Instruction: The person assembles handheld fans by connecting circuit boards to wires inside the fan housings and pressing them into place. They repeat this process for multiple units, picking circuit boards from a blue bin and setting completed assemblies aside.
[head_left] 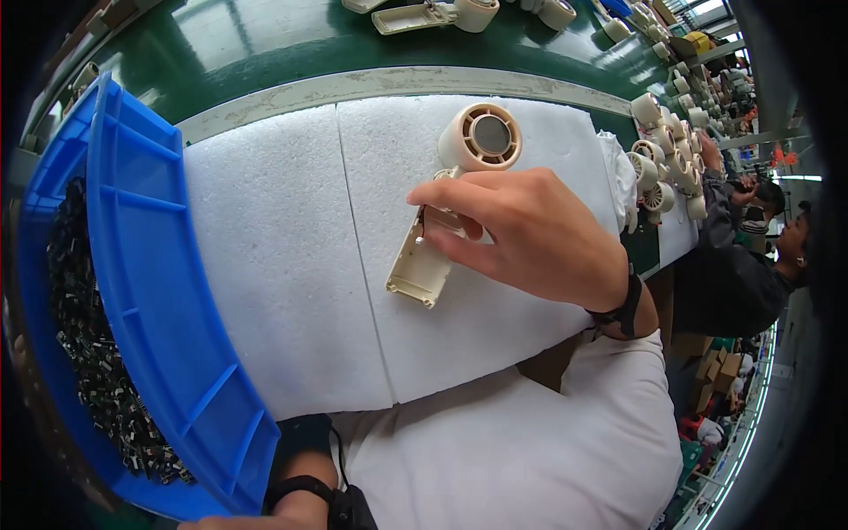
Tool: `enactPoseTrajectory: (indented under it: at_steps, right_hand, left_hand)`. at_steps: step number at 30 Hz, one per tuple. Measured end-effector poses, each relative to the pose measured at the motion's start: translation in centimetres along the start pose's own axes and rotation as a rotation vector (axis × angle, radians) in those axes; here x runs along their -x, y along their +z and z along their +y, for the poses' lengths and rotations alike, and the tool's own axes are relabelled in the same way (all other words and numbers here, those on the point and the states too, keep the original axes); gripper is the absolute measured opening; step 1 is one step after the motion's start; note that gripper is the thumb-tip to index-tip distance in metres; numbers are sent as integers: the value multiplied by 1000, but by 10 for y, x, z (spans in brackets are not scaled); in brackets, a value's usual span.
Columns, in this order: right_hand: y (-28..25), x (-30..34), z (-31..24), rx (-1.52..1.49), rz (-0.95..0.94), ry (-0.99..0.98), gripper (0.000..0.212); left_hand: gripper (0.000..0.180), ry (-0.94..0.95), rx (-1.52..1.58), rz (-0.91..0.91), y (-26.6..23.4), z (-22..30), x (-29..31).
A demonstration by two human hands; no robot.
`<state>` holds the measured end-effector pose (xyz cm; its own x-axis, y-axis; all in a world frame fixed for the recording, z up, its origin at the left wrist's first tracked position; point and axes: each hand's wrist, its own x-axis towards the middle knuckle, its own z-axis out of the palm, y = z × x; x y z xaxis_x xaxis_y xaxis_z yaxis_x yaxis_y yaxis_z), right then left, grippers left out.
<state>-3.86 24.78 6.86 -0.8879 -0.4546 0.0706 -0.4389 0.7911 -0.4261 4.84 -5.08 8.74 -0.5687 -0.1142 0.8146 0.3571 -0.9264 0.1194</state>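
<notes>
A cream plastic handheld fan [421,268] lies on white foam sheets with its hollow handle open upward. Its round head [491,134], ringed by slots around a grey disc, points away from me. My right hand [530,225] reaches over from the right, its thumb and fingers closed about the upper part of the handle. Dark and reddish bits, perhaps wires, show near the fingertips; the fingers partly cover them. At the lower left edge, beside the blue bin, only a strip of my left hand [231,523] shows, its fingers cut off from view.
The blue bin [163,291] on the left holds many small black parts [93,353]. Beyond the foam [274,221] runs a green conveyor belt [283,44] carrying more cream fan bodies [415,18]. More fan heads [662,159] crowd the right, near a seated co-worker [738,274].
</notes>
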Motion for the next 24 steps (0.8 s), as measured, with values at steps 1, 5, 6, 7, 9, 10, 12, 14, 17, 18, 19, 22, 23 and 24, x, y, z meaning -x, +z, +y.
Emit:
enactPoseTrajectory:
  at_steps: [1,5,6,7,9,10,12,14,17,18,19,22,23,24]
  right_hand:
    - [3,-2,5,-22,45,-36,31]
    - [2,-6,9,-76,105,-108,24]
    - [3,-5,13,-101,119,-128,24]
    - [4,-3,16,-106,127,-124,22]
    - [5,1,21,-117,142,-114,19]
    - [4,0,20,-142,153,-136,19]
    - [4,2,20,-156,139,-132,20]
    - [4,1,21,-172,143,-130,20]
    - [5,-1,23,-193,141,-147,20]
    - [5,-1,23,-203,144,-153,20]
    - [5,-1,24,-206,142,-146,19]
    - [4,-1,26,-215,138,-149,18]
    - [4,-1,27,-221,134,-143,17]
    - [4,-1,28,-226,131,-136,16]
  left_hand:
    - [49,-304,-51,142,-4,-10,-4]
    - [23,-734,-83,729,-1,-65,-23]
    - [26,-814,-88,825,-5,-76,-23]
    - [26,-812,-124,821,-9,-83,-18]
    - [33,-890,-126,879,-15,-94,-12]
    - [33,-883,-163,879,-13,-95,-13]
    - [35,-917,-127,887,-12,-100,-13]
    - [36,-942,-120,885,-14,-102,-12]
    - [38,-896,-33,871,-17,-103,-9]
    - [38,-896,-46,872,-14,-102,-11]
    - [39,-888,-88,844,-11,-101,-15]
    - [41,-858,-182,785,-3,-94,-23]
    - [42,-815,-230,737,-1,-90,-25]
    - [43,-772,-277,686,1,-84,-28]
